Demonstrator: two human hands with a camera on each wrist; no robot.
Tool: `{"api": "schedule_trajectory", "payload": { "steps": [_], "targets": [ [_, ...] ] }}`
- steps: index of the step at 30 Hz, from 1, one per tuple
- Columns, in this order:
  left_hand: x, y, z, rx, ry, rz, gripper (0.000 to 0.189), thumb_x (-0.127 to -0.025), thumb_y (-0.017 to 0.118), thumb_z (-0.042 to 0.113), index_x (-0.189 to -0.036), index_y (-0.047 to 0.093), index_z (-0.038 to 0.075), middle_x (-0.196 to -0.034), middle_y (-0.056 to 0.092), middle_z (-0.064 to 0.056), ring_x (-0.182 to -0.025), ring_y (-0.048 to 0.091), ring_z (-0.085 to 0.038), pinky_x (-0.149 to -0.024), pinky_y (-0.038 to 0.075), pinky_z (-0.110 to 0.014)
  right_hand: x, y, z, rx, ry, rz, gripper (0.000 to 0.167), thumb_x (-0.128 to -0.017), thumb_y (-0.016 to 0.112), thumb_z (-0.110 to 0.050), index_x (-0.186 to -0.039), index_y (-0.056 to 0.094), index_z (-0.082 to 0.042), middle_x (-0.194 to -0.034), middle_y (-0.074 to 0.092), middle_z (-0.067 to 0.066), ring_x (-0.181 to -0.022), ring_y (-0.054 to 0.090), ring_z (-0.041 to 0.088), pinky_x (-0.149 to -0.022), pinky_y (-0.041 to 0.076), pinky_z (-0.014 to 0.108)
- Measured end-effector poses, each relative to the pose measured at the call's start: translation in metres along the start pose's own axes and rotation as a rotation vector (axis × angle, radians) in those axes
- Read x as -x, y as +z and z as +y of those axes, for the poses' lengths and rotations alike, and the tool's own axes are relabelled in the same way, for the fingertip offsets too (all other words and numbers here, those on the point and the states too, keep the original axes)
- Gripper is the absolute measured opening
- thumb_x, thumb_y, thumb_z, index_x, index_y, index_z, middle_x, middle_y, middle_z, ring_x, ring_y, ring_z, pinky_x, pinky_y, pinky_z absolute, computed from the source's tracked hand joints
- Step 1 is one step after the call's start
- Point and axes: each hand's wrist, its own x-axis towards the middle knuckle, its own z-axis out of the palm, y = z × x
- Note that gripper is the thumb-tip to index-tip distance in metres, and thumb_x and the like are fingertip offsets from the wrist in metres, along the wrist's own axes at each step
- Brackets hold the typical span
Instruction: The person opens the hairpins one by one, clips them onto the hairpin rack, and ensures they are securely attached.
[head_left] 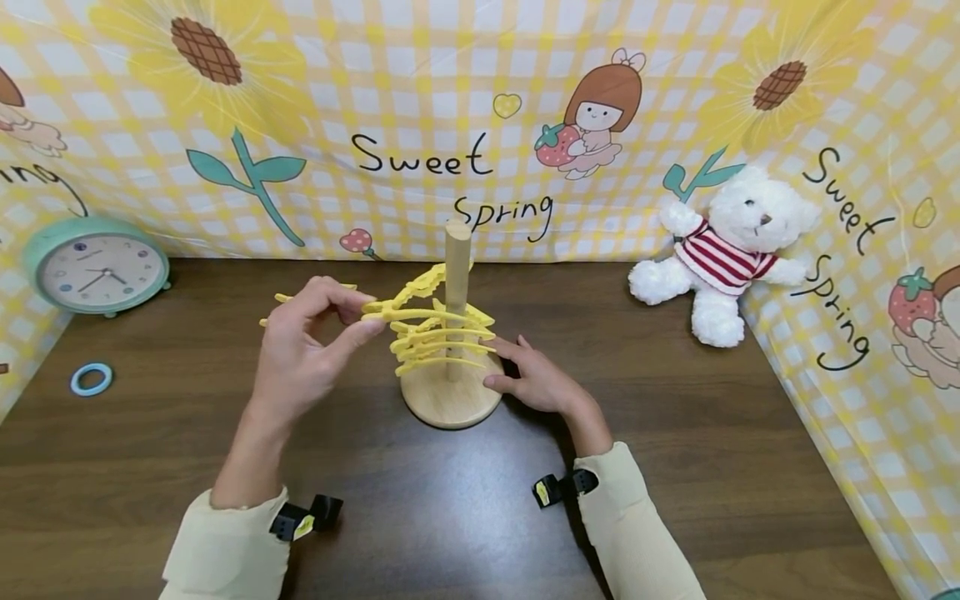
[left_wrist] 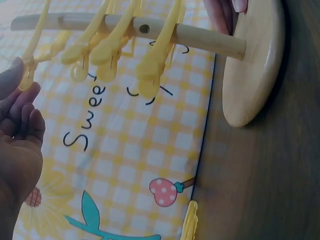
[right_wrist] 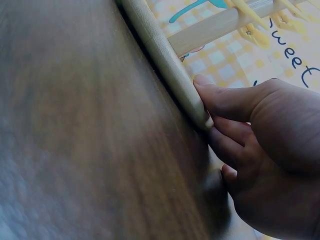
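A wooden stand point(head_left: 452, 407) with a round base and an upright post point(head_left: 457, 267) stands mid-table. Several yellow hair clips point(left_wrist: 152, 65) are clamped across the post, one above another, their hinged ends toward the left. My left hand point(head_left: 303, 342) pinches the end of the uppermost clip point(left_wrist: 30, 70) between thumb and fingers, level with the upper post. That clip's jaws lie apart on either side of the post in the head view. Low on the right, my right hand point(head_left: 543, 379) grips the rim of the base point(right_wrist: 172, 75), thumb over the edge and fingers against its side.
More yellow clips point(head_left: 282, 297) lie behind my left hand, mostly hidden by it. A light blue ring point(head_left: 92, 365) and a mint alarm clock point(head_left: 101, 258) are at the left. A white teddy bear point(head_left: 723, 250) sits at the back right, against the patterned cloth point(head_left: 420, 75).
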Motion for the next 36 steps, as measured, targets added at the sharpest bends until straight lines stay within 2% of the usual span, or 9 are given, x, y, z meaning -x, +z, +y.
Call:
{"api": "schedule_trajectory", "payload": {
  "steps": [3,9,14,22,25,31,36],
  "targets": [
    [-0.001,0.005,0.000,-0.046,0.035,-0.022,0.028,-0.072,0.081,-0.020,-0.093,0.072,-0.005,-0.082,0.065,-0.008,-0.076,0.054,-0.012,-0.069,0.046,-0.021,0.000,0.000,-0.001,-0.003,0.001,0.002,0.056,-0.099,0.067,-0.015,-0.150,0.047,-0.003,-0.156,0.043,0.016,-0.147,0.033,0.030,-0.123,0.001,0.047],
    [0.000,0.013,-0.002,-0.068,0.074,-0.032,0.026,-0.072,0.083,-0.017,-0.091,0.072,-0.004,-0.080,0.066,-0.008,-0.075,0.053,-0.014,-0.070,0.045,-0.021,0.002,0.000,-0.002,-0.006,0.021,-0.004,0.057,-0.100,0.067,-0.015,-0.151,0.046,-0.002,-0.156,0.043,0.015,-0.148,0.031,0.032,-0.123,0.001,0.048],
    [0.001,0.017,-0.007,-0.091,0.084,-0.030,0.026,-0.072,0.084,-0.015,-0.090,0.072,-0.002,-0.079,0.065,-0.007,-0.074,0.053,-0.016,-0.070,0.044,-0.020,0.004,0.000,-0.002,-0.018,0.050,0.001,0.057,-0.099,0.067,-0.016,-0.151,0.046,-0.003,-0.157,0.041,0.015,-0.151,0.021,0.037,-0.122,0.003,0.050],
    [0.001,0.022,-0.012,-0.108,0.083,-0.055,0.025,-0.074,0.085,-0.011,-0.093,0.073,-0.001,-0.079,0.064,-0.005,-0.075,0.053,-0.018,-0.071,0.043,-0.020,0.002,0.002,-0.002,-0.004,0.017,0.002,0.057,-0.099,0.067,-0.015,-0.151,0.047,-0.003,-0.157,0.042,0.015,-0.148,0.030,0.032,-0.123,0.002,0.049],
    [0.002,0.021,-0.013,-0.089,0.070,-0.072,0.026,-0.074,0.085,-0.011,-0.095,0.073,-0.001,-0.080,0.064,-0.006,-0.075,0.054,-0.020,-0.072,0.045,-0.022,0.001,0.001,-0.003,-0.005,0.015,0.001,0.057,-0.099,0.067,-0.015,-0.150,0.047,-0.003,-0.156,0.042,0.015,-0.148,0.030,0.032,-0.123,0.001,0.048],
    [0.004,0.018,-0.015,0.002,-0.009,-0.119,0.030,-0.076,0.082,-0.011,-0.102,0.072,0.001,-0.087,0.063,-0.007,-0.080,0.057,-0.023,-0.075,0.048,-0.023,0.001,0.000,-0.003,-0.017,0.028,0.000,0.057,-0.099,0.067,-0.015,-0.150,0.047,-0.001,-0.156,0.043,0.017,-0.149,0.028,0.032,-0.123,0.001,0.047],
    [0.005,0.017,-0.015,0.010,-0.039,-0.138,0.031,-0.076,0.083,-0.009,-0.103,0.072,0.002,-0.091,0.065,-0.010,-0.083,0.057,-0.023,-0.077,0.048,-0.022,0.001,0.000,-0.002,-0.025,0.043,-0.004,0.057,-0.099,0.067,-0.016,-0.151,0.046,-0.002,-0.157,0.041,0.017,-0.150,0.023,0.034,-0.123,0.002,0.047]
  ]
}}
